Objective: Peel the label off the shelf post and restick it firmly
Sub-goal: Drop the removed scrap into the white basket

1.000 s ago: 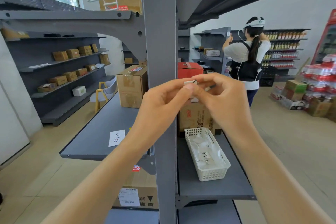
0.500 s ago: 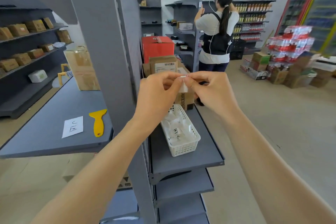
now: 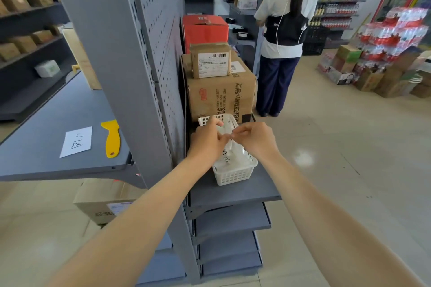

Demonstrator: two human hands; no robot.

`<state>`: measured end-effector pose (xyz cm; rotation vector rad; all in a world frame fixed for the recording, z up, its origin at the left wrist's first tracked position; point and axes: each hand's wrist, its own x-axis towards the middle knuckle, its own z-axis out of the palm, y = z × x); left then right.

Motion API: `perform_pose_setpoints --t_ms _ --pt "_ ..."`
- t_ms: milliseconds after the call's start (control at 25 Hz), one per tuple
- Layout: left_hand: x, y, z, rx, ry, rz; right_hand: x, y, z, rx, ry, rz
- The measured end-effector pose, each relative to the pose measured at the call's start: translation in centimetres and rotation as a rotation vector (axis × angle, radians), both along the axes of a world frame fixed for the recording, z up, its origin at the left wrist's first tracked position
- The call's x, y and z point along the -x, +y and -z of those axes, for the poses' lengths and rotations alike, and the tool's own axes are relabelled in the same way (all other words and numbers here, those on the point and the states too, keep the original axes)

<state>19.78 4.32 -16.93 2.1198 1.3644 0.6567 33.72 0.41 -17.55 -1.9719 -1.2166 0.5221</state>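
My left hand (image 3: 208,141) and my right hand (image 3: 255,138) meet over a white plastic basket (image 3: 235,176) on the grey shelf. Between their fingertips they pinch a small white label (image 3: 227,134), blurred and partly hidden by the fingers. The grey shelf post (image 3: 121,58) rises just left of my hands. I see no label stuck on the post's visible face. Several white slips with black marks lie inside the basket.
Stacked cardboard boxes (image 3: 219,93) and a red box (image 3: 204,29) stand behind the basket. A yellow scraper (image 3: 111,138) and a marked paper (image 3: 76,141) lie on the left shelf. A person (image 3: 283,37) stands at far shelving; drink packs (image 3: 394,32) are stacked right.
My hands have dropped with the label from chest height beside the post down to just over the basket. My view has swung right and downward.
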Motion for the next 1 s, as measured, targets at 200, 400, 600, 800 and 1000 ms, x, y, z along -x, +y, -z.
perform_pose_setpoints --t_ms 200,400,600,800,1000 --pt "0.3 0.8 1.3 -0.123 0.207 0.052 -0.1 0.0 0.3 0.082 -0.052 0.027" --pt "0.1 0.3 0.3 -0.125 0.145 0.069 0.0 -0.8 -1.2 0.031 -0.035 0.013" --pt "-1.0 0.2 0.7 0.000 0.095 0.104 -1.1 -2.3 -1.3 0.009 -0.029 -0.006" --pt "-2.0 0.8 1.8 0.038 0.043 0.051 -2.3 -3.6 -1.4 -0.031 0.007 -0.005" --pt "-2.4 0.4 1.5 -0.117 0.131 0.038 -3.2 -4.3 -1.3 -0.023 0.019 0.002"
